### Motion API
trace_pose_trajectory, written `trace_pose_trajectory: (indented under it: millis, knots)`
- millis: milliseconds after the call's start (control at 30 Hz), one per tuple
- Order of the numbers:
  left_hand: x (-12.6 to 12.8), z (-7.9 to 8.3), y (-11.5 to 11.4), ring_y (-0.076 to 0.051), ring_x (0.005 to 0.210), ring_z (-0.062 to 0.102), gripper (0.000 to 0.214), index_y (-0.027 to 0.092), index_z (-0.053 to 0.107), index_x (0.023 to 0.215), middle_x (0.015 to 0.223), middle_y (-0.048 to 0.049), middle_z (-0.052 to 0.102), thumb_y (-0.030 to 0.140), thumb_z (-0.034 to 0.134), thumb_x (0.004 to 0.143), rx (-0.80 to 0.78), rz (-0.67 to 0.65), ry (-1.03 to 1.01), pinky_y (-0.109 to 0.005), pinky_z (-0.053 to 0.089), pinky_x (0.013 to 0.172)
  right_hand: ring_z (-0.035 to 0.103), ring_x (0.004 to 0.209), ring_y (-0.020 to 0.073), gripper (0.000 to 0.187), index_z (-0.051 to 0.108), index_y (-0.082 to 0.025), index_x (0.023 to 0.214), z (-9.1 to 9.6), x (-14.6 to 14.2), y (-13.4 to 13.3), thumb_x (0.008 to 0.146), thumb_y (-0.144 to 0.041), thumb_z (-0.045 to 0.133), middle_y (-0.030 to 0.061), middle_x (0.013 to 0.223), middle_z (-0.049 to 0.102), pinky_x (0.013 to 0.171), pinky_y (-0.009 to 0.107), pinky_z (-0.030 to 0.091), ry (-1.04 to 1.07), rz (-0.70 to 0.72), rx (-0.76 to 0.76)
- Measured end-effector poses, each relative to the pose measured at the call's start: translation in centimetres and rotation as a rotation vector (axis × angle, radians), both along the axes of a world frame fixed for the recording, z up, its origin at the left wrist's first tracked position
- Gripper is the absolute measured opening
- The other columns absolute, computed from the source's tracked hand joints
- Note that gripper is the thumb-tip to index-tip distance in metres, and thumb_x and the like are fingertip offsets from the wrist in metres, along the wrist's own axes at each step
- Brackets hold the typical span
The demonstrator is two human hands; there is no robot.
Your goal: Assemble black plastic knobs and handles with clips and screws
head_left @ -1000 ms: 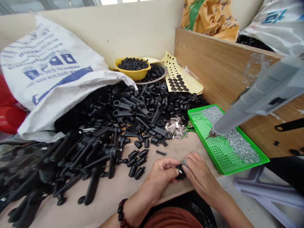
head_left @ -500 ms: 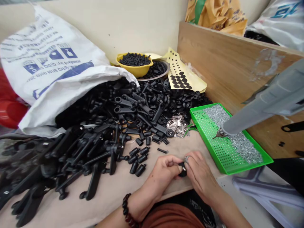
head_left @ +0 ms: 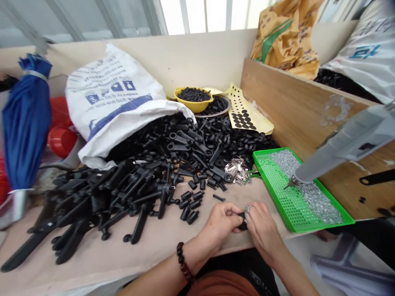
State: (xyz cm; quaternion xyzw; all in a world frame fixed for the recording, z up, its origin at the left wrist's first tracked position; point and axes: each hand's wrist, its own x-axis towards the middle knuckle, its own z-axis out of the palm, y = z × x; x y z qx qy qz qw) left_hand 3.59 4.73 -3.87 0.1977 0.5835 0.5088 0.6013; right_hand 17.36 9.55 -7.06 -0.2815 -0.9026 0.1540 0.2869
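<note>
- The black part (head_left: 242, 225) is held between both hands, just above the near edge of the surface (head_left: 160, 250); it is mostly covered by fingers, so its shape cannot be told.
- By the left hand (head_left: 220, 224), the part is pinched from the left side: the thumb is stretched toward it, and the other fingers are curled behind.
- By the right hand (head_left: 263, 226), the part is gripped from the opposite side, with the fingers bent down and kept together; a ring (head_left: 248, 209) is worn on one finger.
- The left forearm is slanted upward to the right, and a bracelet (head_left: 184, 263) is worn near the wrist.
- The right forearm is slanted upward to the left, so both hands are met in the middle.
- Beyond the left hand, a ridged rod (head_left: 219, 198) is laid alone.
- To the right, the green tray (head_left: 279, 193) is placed, well apart from the fingers.
</note>
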Motion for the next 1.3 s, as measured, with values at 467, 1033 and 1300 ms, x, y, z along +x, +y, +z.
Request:
trace_pose_trajectory:
  millis: [467, 1033, 1300]
  knots:
    - [0.0, 0.3, -0.2, -0.011, 0.060, 0.053, 0.019, 0.011, 0.071, 0.074, 0.065, -0.0004, 0.063, 0.012, 0.055, 0.065, 0.142, 0.007, 0.204, -0.022, 0.040, 0.057, 0.043, 0.054, 0.0178, 0.030, 0.041, -0.022, 0.067, 1.4, -0.5, -0.4, 0.096, -0.022, 0.033, 0.0008, 0.059, 0.042, 0.058, 0.032, 0.031, -0.047, -0.035, 0.404]
    - [-12.0, 4.0, -2.9, -0.025, 0.083, 0.057, 0.026, 0.017, 0.061, 0.087, 0.079, -0.0090, 0.065, 0.004, 0.038, 0.083, -0.101, -0.523, 1.724, -0.032, 0.044, 0.070, 0.054, 0.054, 0.0166, 0.035, 0.053, -0.022, 0.073, 1.2, -1.0, 0.8, 0.089, -0.051, 0.042, -0.0016, 0.058, 0.054, 0.051, 0.023, 0.042, 0.245, -0.287, -0.577]
    - [-11.6, 4.2, -2.1, -0.026, 0.087, 0.059, 0.026, 0.017, 0.059, 0.090, 0.085, -0.0101, 0.067, 0.001, 0.040, 0.080, -0.098, -0.611, 1.743, -0.034, 0.044, 0.073, 0.053, 0.052, 0.0146, 0.034, 0.052, -0.022, 0.073, 0.8, -0.9, 0.9, 0.089, -0.050, 0.042, -0.0023, 0.058, 0.052, 0.049, 0.021, 0.043, 0.242, -0.254, -0.565]
